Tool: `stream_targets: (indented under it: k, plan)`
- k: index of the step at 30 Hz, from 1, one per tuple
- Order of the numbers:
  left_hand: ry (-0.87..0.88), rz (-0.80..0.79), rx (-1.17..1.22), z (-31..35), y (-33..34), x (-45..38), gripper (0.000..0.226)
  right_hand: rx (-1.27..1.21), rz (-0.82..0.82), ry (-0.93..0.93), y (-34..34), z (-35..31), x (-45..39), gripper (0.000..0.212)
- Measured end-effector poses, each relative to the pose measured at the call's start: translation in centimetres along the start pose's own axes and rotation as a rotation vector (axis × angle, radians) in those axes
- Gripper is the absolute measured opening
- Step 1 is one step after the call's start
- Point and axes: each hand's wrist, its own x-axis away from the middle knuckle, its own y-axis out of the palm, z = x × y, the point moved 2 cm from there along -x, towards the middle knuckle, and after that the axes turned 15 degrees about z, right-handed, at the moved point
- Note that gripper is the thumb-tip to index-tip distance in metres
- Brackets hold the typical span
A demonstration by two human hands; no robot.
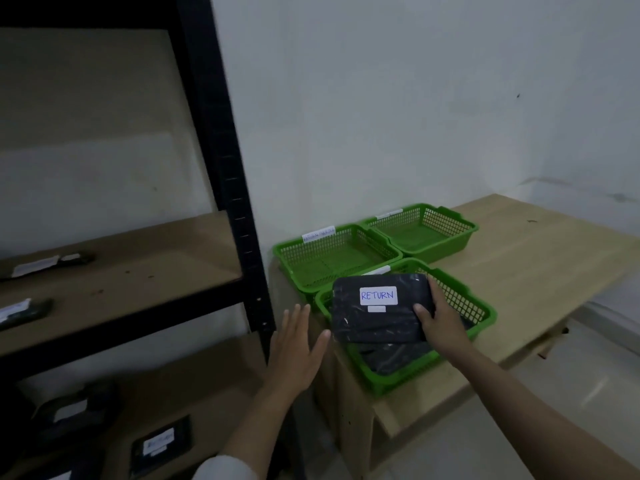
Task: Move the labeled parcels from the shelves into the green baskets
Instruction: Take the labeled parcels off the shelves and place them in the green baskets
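right hand (440,323) gripping parcel (377,310), left hand (298,351) flat

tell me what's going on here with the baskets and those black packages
A person is sorting parcels. Their right hand grips a black parcel labelled RETURN over the nearest green basket, which already holds another dark parcel. The left hand hovers open beside it, holding nothing. The two far baskets look empty. More labelled parcels wait on the shelves to the left.
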Motion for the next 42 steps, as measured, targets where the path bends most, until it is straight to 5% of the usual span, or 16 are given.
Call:
stream_targets:
  k: [10, 34, 42]
  plan:
    - [-0.126, 0.052, -0.097, 2.5, 4.6, -6.5, 0.068, -0.113, -0.072, 0.053, 1.4, 0.8, -9.4, 0.061]
    - [-0.536, 0.077, -0.193, -1.4, 15.7, -17.8, 0.076, -0.117, -0.394, 0.047, 18.4, 1.0, -25.6, 0.044]
    - [-0.569, 0.060, -0.193, -2.4, 16.7, -18.3, 0.078, 0.240, -0.670, -0.146, 24.5, 2.9, -26.4, 0.036]
